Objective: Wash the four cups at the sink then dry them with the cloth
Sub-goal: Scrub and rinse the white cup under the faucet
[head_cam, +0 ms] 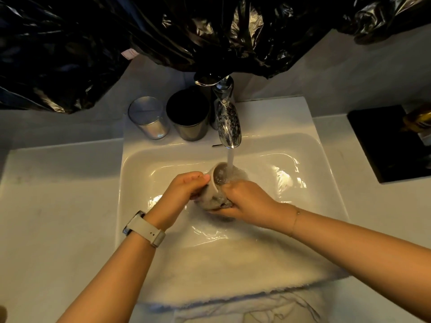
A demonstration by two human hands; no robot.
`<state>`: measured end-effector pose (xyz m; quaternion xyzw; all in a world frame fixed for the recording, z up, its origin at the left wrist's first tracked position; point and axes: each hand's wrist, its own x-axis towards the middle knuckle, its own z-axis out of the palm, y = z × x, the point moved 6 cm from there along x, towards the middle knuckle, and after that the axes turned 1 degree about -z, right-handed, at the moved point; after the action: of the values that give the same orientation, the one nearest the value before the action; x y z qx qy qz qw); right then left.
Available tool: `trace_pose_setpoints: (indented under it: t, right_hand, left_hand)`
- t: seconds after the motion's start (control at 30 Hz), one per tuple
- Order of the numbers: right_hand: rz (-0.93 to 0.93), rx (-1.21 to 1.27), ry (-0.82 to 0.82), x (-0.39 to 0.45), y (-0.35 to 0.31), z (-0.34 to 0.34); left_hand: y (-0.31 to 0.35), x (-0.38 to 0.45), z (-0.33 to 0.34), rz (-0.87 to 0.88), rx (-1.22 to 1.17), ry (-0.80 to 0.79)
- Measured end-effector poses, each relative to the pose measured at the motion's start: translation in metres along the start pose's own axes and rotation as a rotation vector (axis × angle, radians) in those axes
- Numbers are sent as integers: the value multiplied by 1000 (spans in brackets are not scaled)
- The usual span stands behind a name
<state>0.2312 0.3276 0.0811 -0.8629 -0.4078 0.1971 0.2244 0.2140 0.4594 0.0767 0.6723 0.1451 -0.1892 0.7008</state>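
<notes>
A small beige cup (213, 187) is tilted under the running water of the chrome tap (227, 122), over the white sink (303, 164). My left hand (186, 191) grips its rim and side from the left. My right hand (245, 200) holds it from below and from the right, fingers curled round its base. A clear glass cup (149, 117) and a dark cup (187, 114) stand on the sink's back ledge, left of the tap. A white cloth (233, 276) lies draped over the sink's front edge.
Black plastic sheeting (186, 31) hangs over the wall behind the tap. A black tray (391, 143) with a golden bottle (417, 118) sits on the counter at the right. White counter (58, 206) spreads to the left of the sink.
</notes>
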Motion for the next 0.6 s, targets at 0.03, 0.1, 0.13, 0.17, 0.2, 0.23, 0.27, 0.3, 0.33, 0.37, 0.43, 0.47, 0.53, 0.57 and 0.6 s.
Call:
trace_pose_setpoints:
  t: [0.03,0.1,0.13,0.17,0.2,0.23,0.27,0.3,0.33,0.37,0.43,0.47,0.53,0.57,0.6]
  right_hand:
    - [-93,-35,-52,-1,0,0]
    - [-279,-111,-115,-2,-1,-5]
    - [-349,-152,-139,-2,0,-9]
    - [-392,-199,-166,-1,0,-13]
    - [-419,-241,-172,0,1,-16]
    - [-430,-262,-161,1,0,-18]
    - [-429,-254,-142,2,0,-19]
    - [-422,-236,-119,3,-1,-21]
    - [-413,-221,-93,4,-1,-22]
    - [-404,-225,-66,5,0,-22]
    - [-350,-298,-22,0,8,-23]
    - [-274,-289,-37,-6,14,-23]
    - [-44,30,-60,-24,23,-26]
    - [89,282,10,-34,25,-31]
    - [246,517,141,-43,29,-34]
  left_hand:
    - [0,0,-5,-34,-31,2]
    - [2,0,-14,-79,-71,5]
    - [5,1,-16,-93,-82,-6]
    - [7,2,-18,-106,-93,-18]
    - [9,3,-19,-116,-101,-27]
    - [10,3,-19,-116,-101,-35]
    - [10,4,-18,-110,-96,-34]
    - [11,4,-16,-99,-89,-28]
    - [10,4,-14,-84,-93,-25]
    - [9,3,-12,-67,-99,-19]
    - [5,1,-11,-30,-108,15]
    - [3,0,-11,-6,-107,28]
    - [-2,-5,-11,42,-100,57]
    - [-5,-7,-11,60,-89,70]
    - [-6,-10,-10,80,-74,85]
